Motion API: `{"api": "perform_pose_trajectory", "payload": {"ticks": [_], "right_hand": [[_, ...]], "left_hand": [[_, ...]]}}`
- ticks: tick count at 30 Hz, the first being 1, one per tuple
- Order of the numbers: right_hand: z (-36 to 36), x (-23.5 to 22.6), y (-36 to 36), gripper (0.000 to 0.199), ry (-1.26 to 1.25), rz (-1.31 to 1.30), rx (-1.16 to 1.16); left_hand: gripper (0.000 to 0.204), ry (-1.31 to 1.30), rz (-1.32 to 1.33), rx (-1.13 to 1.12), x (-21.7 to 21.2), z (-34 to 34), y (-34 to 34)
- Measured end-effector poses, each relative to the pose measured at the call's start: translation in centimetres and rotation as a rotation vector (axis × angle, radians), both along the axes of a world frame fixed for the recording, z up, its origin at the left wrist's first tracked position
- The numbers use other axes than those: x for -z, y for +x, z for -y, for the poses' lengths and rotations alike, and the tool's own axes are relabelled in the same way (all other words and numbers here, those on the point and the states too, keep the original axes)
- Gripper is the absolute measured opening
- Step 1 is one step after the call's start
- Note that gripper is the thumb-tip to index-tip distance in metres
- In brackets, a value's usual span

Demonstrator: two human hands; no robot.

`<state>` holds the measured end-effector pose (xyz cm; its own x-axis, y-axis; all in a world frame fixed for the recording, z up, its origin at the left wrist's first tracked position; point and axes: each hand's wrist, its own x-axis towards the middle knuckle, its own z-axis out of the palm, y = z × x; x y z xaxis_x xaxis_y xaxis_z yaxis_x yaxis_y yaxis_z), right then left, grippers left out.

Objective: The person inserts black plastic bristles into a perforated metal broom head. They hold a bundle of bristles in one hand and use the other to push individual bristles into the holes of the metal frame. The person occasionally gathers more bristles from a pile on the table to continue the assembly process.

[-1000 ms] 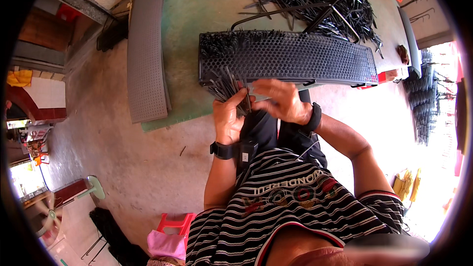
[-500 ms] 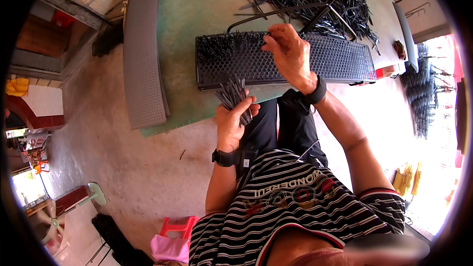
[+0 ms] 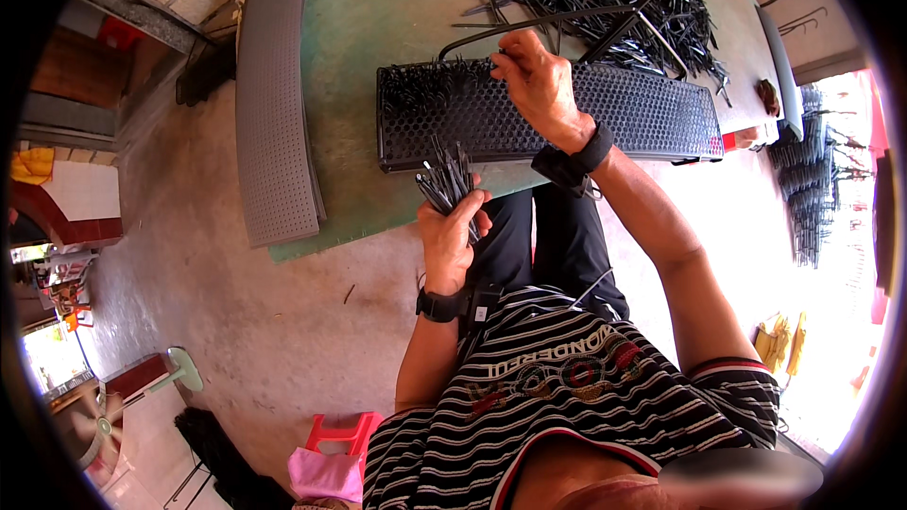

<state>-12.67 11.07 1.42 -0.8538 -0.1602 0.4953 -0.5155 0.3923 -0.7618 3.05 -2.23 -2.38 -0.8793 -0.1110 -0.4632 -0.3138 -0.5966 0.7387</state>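
Note:
A long black perforated panel with a raised rim lies across the near side of the green table. Short dark strips stick up densely from its holes at the left end and along the far edge. In my left hand, just in front of the panel, a fanned bundle of thin black strips is gripped. My right hand is over the far edge of the panel, left of its middle, thumb and fingers pinched together. Whatever lies between those fingertips is too small to make out.
Beyond the panel, a heap of loose black strips covers the far side of the table. A black metal frame reaches over it. Grey perforated sheets lie along the left edge. A red stool stands behind me.
My right hand has shifted a little left and away from me along the panel's far edge. My left hand, still gripping the bundle, has barely moved.

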Motion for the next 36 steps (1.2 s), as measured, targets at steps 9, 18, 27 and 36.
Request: {"api": "perform_pose_trajectory", "payload": {"ticks": [9, 18, 27, 36], "right_hand": [[-0.4, 0.6, -0.5, 0.010, 0.332, -0.158, -0.022], [0.1, -1.5, 2.2, 0.019, 0.144, 0.269, -0.039], [-1.0, 0.2, -0.2, 0.021, 0.406, -0.052, 0.070], [-0.2, -2.7, 1.0, 0.025, 0.545, 0.105, 0.058]], "left_hand": [[0.020, -0.034, -0.025, 0.009, -0.8, -0.1, 0.2], [0.023, -0.087, -0.049, 0.139, -1.7, -0.5, 0.2], [0.023, -0.095, -0.057, 0.127, -1.2, -0.5, 0.3], [0.022, -0.150, -0.046, 0.126, -0.9, -0.1, 0.3]]}}
